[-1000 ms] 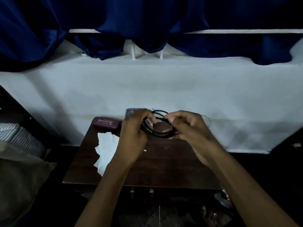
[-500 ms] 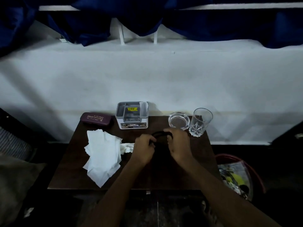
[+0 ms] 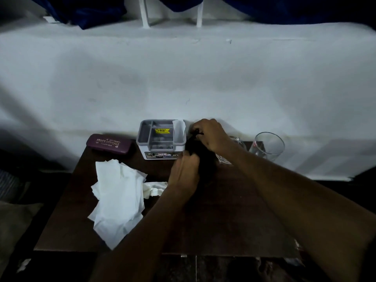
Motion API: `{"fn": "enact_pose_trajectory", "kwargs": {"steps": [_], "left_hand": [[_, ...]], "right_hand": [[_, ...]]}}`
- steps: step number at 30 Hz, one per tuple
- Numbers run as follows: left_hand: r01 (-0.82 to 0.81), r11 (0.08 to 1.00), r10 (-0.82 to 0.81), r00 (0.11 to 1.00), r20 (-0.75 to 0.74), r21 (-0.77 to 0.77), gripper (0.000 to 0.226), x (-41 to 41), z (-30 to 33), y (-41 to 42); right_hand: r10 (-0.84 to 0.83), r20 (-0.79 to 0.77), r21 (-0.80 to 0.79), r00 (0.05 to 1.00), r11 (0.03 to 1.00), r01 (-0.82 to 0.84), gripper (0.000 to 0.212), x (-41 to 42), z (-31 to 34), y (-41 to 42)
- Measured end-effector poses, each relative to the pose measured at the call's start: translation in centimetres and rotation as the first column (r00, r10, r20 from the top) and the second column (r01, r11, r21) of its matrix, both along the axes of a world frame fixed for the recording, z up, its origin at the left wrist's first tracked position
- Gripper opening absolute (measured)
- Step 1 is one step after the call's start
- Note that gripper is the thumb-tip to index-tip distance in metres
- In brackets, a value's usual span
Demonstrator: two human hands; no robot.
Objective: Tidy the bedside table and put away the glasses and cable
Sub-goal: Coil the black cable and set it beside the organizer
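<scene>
A coiled black cable is held between both hands, just right of the grey organiser box at the back of the dark wooden bedside table. My right hand grips the coil's far end. My left hand pinches its near end. Most of the cable is hidden by my fingers. A closed maroon glasses case lies at the back left of the table. The glasses themselves are not in sight.
White tissues lie spread over the table's left half, with a crumpled one beside my left wrist. A glass ashtray and a clear tumbler stand at the back right. A white wall rises right behind the table.
Both hands have carried the coiled cable away from me toward the back of the table, beside the organiser box. The camera has tilted down and moved closer.
</scene>
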State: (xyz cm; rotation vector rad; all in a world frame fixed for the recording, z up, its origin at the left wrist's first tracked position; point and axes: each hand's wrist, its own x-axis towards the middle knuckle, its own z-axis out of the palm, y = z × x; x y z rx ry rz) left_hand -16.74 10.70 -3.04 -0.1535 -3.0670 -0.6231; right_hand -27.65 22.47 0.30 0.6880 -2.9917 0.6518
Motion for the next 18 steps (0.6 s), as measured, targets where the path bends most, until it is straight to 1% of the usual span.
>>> {"fn": "enact_pose_trajectory", "kwargs": {"steps": [4,6,8,11,14,16,18], "left_hand": [[-0.052,0.987,0.051,0.999,-0.009,-0.153,0.03,-0.2,0.2,0.9],[-0.062,0.978,0.06,0.998,-0.016,-0.199,0.028,-0.4,0.3,1.2],[-0.064,0.969,0.064,0.998,-0.007,-0.238,0.027,-0.7,0.4,1.4],[-0.069,0.959,0.069,0.998,-0.013,-0.276,0.027,-1.1,0.6,1.6],[-0.074,0.949,0.076,0.997,-0.003,-0.305,0.028,-1.3,0.6,1.8],[-0.088,0.953,0.092,0.996,0.001,-0.291,0.028,-1.3,0.6,1.9],[-0.107,0.963,0.111,0.994,0.004,-0.246,0.029,-1.3,0.4,2.0]], "right_hand": [[0.078,-0.047,-0.002,0.996,0.997,-0.078,0.031,0.1,-0.6,-0.2],[0.141,-0.054,0.045,0.989,0.989,-0.139,0.028,0.2,-0.6,0.1],[0.17,-0.063,0.1,0.983,0.982,-0.163,0.028,0.6,-0.3,0.4],[0.138,-0.156,0.085,0.978,0.988,-0.126,0.037,1.0,-0.5,0.9],[0.117,-0.224,0.068,0.967,0.992,-0.104,0.038,1.6,-1.1,1.3],[0.076,-0.271,0.055,0.96,0.996,-0.063,0.038,1.9,-1.7,1.4],[0.048,-0.281,0.058,0.958,0.998,-0.033,0.037,2.4,-2.0,1.6]]}}
